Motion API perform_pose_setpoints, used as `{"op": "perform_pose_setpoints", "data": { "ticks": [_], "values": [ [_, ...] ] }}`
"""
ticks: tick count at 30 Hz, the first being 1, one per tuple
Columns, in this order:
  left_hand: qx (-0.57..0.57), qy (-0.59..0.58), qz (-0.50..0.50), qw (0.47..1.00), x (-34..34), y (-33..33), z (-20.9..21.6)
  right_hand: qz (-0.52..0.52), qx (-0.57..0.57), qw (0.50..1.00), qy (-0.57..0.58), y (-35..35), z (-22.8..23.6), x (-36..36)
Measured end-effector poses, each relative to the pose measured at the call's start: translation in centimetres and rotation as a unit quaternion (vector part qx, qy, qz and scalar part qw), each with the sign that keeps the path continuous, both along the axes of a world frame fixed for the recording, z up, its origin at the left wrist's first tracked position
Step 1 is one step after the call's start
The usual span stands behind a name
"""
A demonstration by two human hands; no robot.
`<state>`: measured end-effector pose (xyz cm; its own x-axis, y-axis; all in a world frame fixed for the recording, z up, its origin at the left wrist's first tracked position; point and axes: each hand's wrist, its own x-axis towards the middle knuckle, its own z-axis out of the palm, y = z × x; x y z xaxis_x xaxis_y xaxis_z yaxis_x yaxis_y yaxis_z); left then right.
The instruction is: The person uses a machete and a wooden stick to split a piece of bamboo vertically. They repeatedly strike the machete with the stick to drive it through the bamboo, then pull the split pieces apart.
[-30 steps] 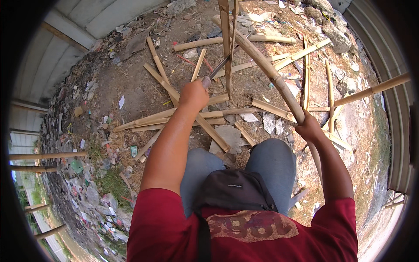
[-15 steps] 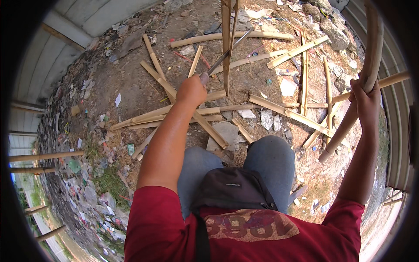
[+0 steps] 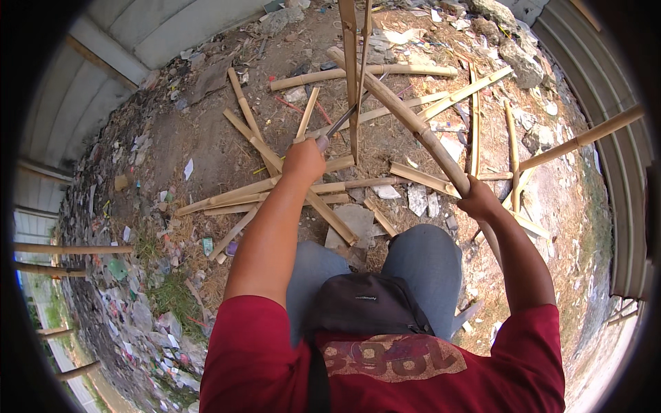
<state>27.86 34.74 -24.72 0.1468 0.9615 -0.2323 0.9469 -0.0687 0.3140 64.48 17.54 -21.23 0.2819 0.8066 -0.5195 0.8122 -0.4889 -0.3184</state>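
Observation:
My left hand (image 3: pixel 305 160) is closed round the handle of a long knife, like a machete. Its dark blade (image 3: pixel 337 125) runs away from me through a split in an upright bamboo piece (image 3: pixel 350 48), between the two halves. My right hand (image 3: pixel 480 199) grips a thick round bamboo pole (image 3: pixel 413 122) near its lower part. The pole slants up to the left, and its far end overlaps the upright bamboo and the blade's outer part. Whether the pole touches the blade, I cannot tell. The upright bamboo's top is out of view.
Split bamboo strips (image 3: pixel 330 218) lie crossed on the littered ground in front of my knees. A longer curved bamboo piece (image 3: pixel 406 70) lies beyond. Another pole (image 3: pixel 585 141) slants at the right by a corrugated metal wall (image 3: pixel 585 82). Rocks (image 3: pixel 520 63) sit at the far right.
My right hand has swung the pole inward to the left, from the far right to across the upright bamboo. My left hand stays nearly in place, and the blade sits slightly lower.

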Motion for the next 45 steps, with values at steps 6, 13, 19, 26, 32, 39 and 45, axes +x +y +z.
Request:
{"op": "perform_pose_setpoints", "data": {
  "ticks": [6,13,19,26,32,39,45],
  "values": [
    [0.013,-0.01,-0.005,1.0,0.6,0.1,0.2,0.004,0.052,0.998,-0.02,-2.3,-0.2,1.5],
    [0.019,0.012,-0.055,0.998,-0.8,2.3,-2.4,-0.023,0.115,0.993,0.003,-3.9,0.6,1.1],
    [-0.016,-0.003,-0.032,0.999,1.1,0.8,-0.1,-0.053,0.142,0.988,-0.003,-6.4,0.8,1.6],
    [-0.013,-0.006,-0.042,0.999,0.9,-0.1,1.4,-0.078,0.16,0.984,0.013,-8.4,2.3,1.9],
    [0.001,-0.024,-0.005,1.0,-0.7,0.7,-0.6,-0.07,0.179,0.981,0.032,-9.4,2.3,2.3],
    [0.045,-0.052,-0.023,0.997,-0.9,1.3,-0.4,-0.089,0.175,0.978,0.063,-10.2,3.6,1.9],
    [0.043,-0.083,0.0,0.996,1.0,1.6,-0.8,-0.135,0.208,0.964,0.098,-11.2,4.9,3.2]
  ]
}}
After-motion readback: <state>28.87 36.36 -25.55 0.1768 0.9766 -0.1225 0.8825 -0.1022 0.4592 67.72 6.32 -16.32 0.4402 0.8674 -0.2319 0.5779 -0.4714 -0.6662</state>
